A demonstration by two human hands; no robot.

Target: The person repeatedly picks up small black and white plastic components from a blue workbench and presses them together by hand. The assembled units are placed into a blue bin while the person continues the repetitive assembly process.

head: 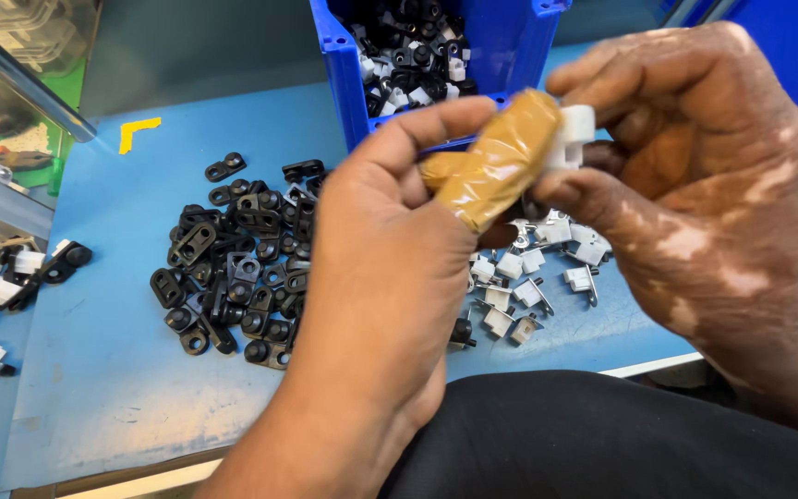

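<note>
Closest to you, below both hands, your dark-trousered lap (621, 434) fills the lower edge of the view. Above it your left hand (390, 277) is raised over the bench (113, 370), its fingers curled, and one finger wrapped in tan tape (501, 162) presses against a small white plastic clip (576, 129). Your right hand (695, 176) meets it from the other side, fingers closed around that same clip, so the piece is pinched between the two hands, up off the blue surface. Whether a second part sits behind the clip you cannot tell, since your fingers cover it. Just under the right hand, on the bench, lies a loose scatter of white clips with metal pins (533, 277). To the left of your left hand lies a thick heap of small black brackets (233, 268), some half hidden by your wrist. Farther left, at the edge of the blue mat, lie a few joined black-and-white pieces (11, 277). Beyond your hands, at the far side, stands a blue bin (344, 74) holding a mix of black and white parts (413, 55).
</note>
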